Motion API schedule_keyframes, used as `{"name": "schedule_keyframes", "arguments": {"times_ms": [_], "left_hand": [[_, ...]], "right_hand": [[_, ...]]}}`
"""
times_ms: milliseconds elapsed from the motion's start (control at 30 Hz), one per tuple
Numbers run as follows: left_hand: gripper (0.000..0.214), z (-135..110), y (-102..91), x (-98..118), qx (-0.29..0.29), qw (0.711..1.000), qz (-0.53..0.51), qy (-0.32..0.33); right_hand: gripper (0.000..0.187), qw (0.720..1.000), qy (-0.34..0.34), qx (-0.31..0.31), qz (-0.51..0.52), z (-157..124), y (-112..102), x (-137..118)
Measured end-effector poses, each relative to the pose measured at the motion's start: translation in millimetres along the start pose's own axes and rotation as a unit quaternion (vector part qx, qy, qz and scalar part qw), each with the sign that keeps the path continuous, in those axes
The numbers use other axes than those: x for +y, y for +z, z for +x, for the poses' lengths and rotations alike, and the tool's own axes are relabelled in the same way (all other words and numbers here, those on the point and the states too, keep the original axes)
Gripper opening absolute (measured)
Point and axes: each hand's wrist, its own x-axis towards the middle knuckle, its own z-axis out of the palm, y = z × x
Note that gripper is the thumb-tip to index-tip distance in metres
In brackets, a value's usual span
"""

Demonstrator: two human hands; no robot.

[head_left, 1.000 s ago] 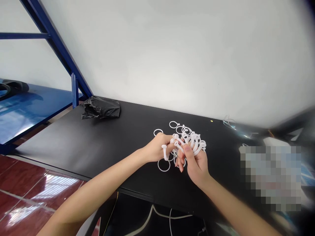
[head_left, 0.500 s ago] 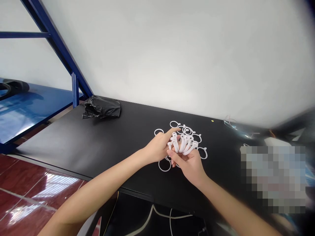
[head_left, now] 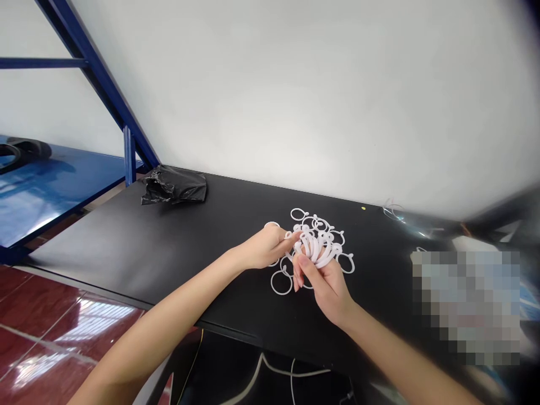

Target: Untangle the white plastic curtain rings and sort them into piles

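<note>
A loose pile of white plastic rings [head_left: 320,225] lies on the black table [head_left: 177,247], a little right of centre. My right hand [head_left: 324,278] is closed round a bunch of white rings [head_left: 314,247] threaded over its fingers, held just above the table. My left hand [head_left: 265,250] reaches in from the left, its fingertips pinched at the left end of that bunch. One larger ring [head_left: 282,283] lies flat below the hands.
A crumpled black plastic bag [head_left: 174,185] sits at the table's far left corner. A blue metal frame [head_left: 101,79] and a blue shelf [head_left: 46,191] stand to the left. A blurred-out area covers the right end of the table. White cables hang under the front edge.
The bunch in my right hand has bunched tighter and dropped slightly. My left hand let go of the ring it held out and moved its fingertips up to the bunch.
</note>
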Motion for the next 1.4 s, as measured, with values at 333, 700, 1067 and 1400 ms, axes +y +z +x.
{"name": "schedule_keyframes", "arguments": {"times_ms": [333,700,1067,1400], "left_hand": [[0.030,4,15.0,0,-0.061,0.937,-0.342,-0.032],[0.008,5,17.1,5,0.008,0.933,-0.358,-0.035],[0.029,-7,-89.0,-38,0.021,0.994,0.082,-0.075],[0.055,-27,-125.7,-99,0.015,0.976,0.076,-0.205]], "right_hand": [[0.039,0.990,0.049,-0.068,0.116,6,-9,-5],[0.018,0.990,0.071,0.009,0.119,11,-7,1],[0.024,0.969,0.097,0.215,0.076,23,-21,2],[0.024,0.966,0.125,0.209,0.083,25,-27,6]]}}
